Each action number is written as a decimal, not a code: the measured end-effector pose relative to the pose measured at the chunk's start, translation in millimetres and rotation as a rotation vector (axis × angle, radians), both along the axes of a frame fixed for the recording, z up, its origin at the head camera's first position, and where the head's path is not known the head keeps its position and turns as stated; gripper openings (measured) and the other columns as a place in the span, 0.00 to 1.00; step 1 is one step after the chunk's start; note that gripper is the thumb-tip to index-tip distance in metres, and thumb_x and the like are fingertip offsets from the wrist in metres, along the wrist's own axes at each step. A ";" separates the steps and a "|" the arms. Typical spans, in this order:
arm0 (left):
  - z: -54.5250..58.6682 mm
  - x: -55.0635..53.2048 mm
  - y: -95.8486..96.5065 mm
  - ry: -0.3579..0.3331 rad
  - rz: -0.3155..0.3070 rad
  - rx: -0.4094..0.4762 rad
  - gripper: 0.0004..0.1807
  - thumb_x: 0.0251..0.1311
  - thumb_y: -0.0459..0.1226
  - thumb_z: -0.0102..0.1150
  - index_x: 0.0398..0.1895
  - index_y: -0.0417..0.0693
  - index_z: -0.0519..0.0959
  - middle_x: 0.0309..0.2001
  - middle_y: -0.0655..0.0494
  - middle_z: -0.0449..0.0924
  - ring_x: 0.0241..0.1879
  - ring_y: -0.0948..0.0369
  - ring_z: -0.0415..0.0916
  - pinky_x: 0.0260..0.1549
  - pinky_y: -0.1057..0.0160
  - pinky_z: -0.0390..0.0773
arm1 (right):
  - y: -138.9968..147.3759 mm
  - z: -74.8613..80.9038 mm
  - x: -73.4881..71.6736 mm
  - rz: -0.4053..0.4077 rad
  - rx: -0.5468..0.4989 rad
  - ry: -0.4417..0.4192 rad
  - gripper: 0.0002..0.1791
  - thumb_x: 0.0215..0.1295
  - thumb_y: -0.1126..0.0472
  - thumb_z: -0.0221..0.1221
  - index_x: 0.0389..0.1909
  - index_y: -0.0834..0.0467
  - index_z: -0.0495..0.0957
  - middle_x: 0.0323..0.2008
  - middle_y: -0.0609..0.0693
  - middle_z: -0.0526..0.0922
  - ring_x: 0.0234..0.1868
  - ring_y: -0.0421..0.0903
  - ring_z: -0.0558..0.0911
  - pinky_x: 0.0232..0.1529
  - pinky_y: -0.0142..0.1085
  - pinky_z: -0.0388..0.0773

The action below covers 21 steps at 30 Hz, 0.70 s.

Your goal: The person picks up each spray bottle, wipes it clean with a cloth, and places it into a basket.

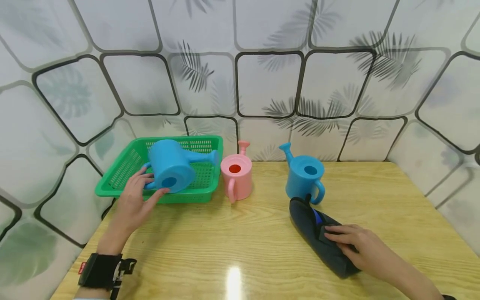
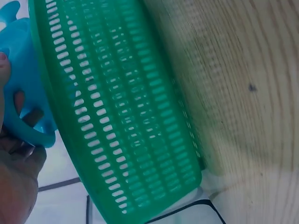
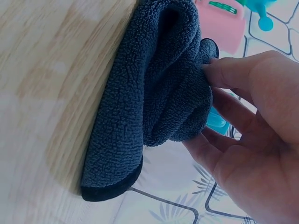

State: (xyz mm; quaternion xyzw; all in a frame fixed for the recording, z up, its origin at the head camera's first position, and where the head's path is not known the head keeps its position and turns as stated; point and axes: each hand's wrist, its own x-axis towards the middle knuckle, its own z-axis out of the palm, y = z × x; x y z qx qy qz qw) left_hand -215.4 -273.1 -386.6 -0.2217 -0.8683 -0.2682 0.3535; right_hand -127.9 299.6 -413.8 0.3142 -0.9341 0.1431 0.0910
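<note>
My left hand (image 1: 136, 200) grips a blue watering can (image 1: 170, 166) by its handle. The can lies tipped over the green basket (image 1: 195, 196), its top opening facing me and its spout pointing right. From the left wrist view, fingers pass through the handle of the can (image 2: 21, 88), beside the basket's slotted wall (image 2: 105, 149). My right hand (image 1: 354, 241) holds a dark, folded towel (image 1: 326, 250) on the table, thumb and fingers at its upper folds. A small bright blue patch shows within the folds. The right wrist view shows the towel's fuzzy pile (image 3: 124, 107) and black edging.
A pink watering can (image 1: 238, 177) stands upright just right of the basket. Another blue watering can (image 1: 304, 177) stands behind the towel, close to its far end. The wooden table (image 1: 210, 246) meets a patterned backdrop (image 1: 270, 83) at the back and sides.
</note>
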 end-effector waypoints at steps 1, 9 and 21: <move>1.5 0.1 -2.8 -0.015 0.021 0.011 0.23 0.58 0.39 0.73 0.43 0.26 0.77 0.47 0.29 0.81 0.67 0.30 0.67 0.62 0.30 0.69 | -0.6 -0.4 -0.2 0.000 -0.002 0.005 0.24 0.54 0.70 0.71 0.53 0.51 0.87 0.56 0.51 0.86 0.53 0.58 0.85 0.47 0.48 0.85; 10.1 -4.9 -22.5 -0.167 0.197 0.113 0.22 0.71 0.38 0.60 0.52 0.21 0.74 0.53 0.21 0.76 0.56 0.28 0.72 0.52 0.30 0.72 | -4.1 -1.3 -2.9 0.014 -0.024 0.002 0.24 0.54 0.71 0.71 0.53 0.52 0.87 0.56 0.52 0.86 0.52 0.59 0.84 0.46 0.48 0.85; 7.0 -19.9 -29.4 -0.192 0.470 0.226 0.24 0.79 0.43 0.46 0.52 0.25 0.77 0.41 0.25 0.82 0.41 0.28 0.78 0.35 0.36 0.72 | -1.7 -2.5 -2.0 -0.006 -0.012 -0.054 0.22 0.57 0.69 0.70 0.54 0.52 0.86 0.57 0.52 0.86 0.54 0.60 0.84 0.47 0.48 0.85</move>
